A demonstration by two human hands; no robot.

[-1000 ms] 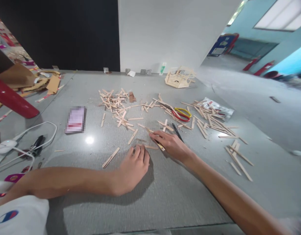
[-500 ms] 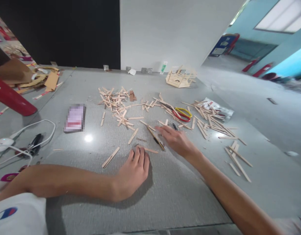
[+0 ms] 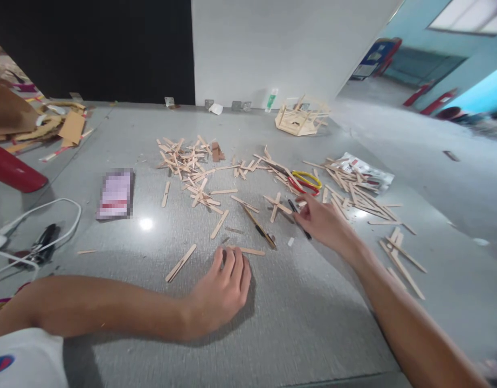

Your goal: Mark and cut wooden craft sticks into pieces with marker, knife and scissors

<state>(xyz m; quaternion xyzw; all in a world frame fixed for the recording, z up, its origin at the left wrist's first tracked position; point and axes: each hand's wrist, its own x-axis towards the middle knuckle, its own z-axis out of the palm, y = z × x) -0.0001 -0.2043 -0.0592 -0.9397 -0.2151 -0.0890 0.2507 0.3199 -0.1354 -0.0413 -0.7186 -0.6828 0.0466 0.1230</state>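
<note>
My left hand (image 3: 228,280) rests on the grey tabletop with its fingers bent down, closed over the near end of a flat wooden craft stick (image 3: 253,251) that juts out to the right. My right hand (image 3: 323,218) pinches the upper part of a slim black pen (image 3: 306,234), which slants on the table. Between the hands lie a thin gold-and-black tool (image 3: 260,228), whose kind I cannot make out, and a small white piece (image 3: 291,241). Two crossed craft sticks (image 3: 276,205) sit just left of the pen.
Craft sticks lie in a left pile (image 3: 184,159) and a right pile (image 3: 351,188). Red-and-yellow-handled scissors (image 3: 305,183) lie behind my right hand. Farther back stand a wooden stick frame (image 3: 299,123) and a tube (image 3: 271,100). A phone (image 3: 116,194) and white cable (image 3: 70,200) are left.
My right hand has moved right from beside the gold-and-black tool to the black pen, and its fingers have closed on it. The crossed sticks are now uncovered. My left hand stays nearly in place.
</note>
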